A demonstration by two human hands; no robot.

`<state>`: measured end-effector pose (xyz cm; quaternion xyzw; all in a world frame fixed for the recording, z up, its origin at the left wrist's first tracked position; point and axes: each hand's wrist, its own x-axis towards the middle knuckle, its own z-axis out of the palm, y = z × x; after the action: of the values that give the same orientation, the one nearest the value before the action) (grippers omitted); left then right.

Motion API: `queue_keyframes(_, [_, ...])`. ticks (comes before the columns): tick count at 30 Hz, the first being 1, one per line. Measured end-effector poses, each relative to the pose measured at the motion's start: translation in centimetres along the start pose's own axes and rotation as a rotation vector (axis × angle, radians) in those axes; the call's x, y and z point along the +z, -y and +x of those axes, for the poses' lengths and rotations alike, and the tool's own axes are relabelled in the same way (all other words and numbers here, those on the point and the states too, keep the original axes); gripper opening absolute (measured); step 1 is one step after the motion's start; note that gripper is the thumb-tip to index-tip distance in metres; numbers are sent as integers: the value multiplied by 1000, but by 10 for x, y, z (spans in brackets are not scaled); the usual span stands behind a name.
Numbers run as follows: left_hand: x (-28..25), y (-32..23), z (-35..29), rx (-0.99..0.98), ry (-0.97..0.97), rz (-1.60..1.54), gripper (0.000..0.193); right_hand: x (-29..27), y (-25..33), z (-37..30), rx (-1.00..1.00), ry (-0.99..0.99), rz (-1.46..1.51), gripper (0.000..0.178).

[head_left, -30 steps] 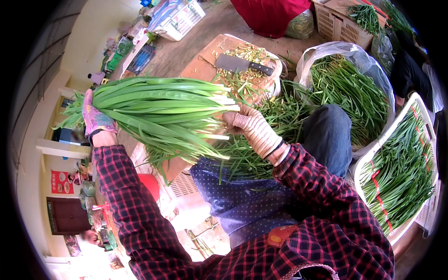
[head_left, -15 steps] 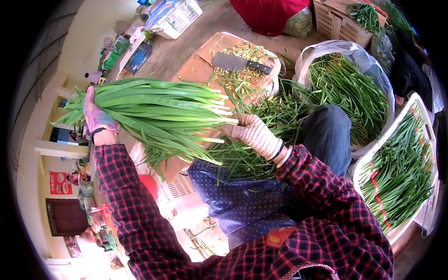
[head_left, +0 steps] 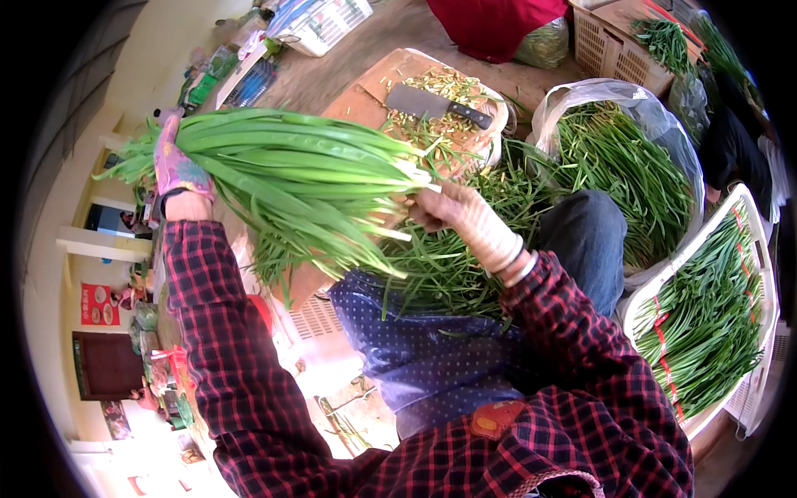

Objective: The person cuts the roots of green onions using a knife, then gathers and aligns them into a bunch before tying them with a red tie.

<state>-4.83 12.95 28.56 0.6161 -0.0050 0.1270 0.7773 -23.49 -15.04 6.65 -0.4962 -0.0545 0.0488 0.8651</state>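
A thick bunch of garlic chives (head_left: pixel 299 170) lies across my left hand (head_left: pixel 181 166), which wears a pink and purple patterned glove. Its thumb shows above the leaves and its other fingers are hidden beneath. The white stem ends point right, toward my right hand (head_left: pixel 465 216) in a pale glove. That hand's fingers are curled in a pinch at the stem ends, slightly blurred. Below it, loose chives (head_left: pixel 440 266) spread over my blue dotted apron (head_left: pixel 415 349). Beyond the bunch, a cleaver (head_left: pixel 418 101) rests on a wooden board (head_left: pixel 357 101) among chopped stem bits (head_left: pixel 444 83).
To the right stands a clear plastic bag (head_left: pixel 548 108) full of chives. Nearer, a white basket (head_left: pixel 768 274) holds chives bundled with red ties. At the back are a white crate (head_left: pixel 332 29), a red cloth (head_left: pixel 490 29) and a tan crate (head_left: pixel 602 50). Another person's dark-clothed leg (head_left: pixel 730 149) is at far right.
The bunch has risen and tilted a little, its stem ends lower toward the right. My right hand has moved slightly right and up, its fingers curling more. The whole view has shifted slightly.
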Motion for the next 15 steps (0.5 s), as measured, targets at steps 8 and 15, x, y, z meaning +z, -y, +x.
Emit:
queue_keyframes(8, [10, -5, -7, 20, -60, 34, 34, 5, 12, 7, -158, -67, -176, 27])
queue_keyframes(15, [18, -2, -13, 36, -54, 42, 32, -10, 9, -5, 72, 138, 30, 30])
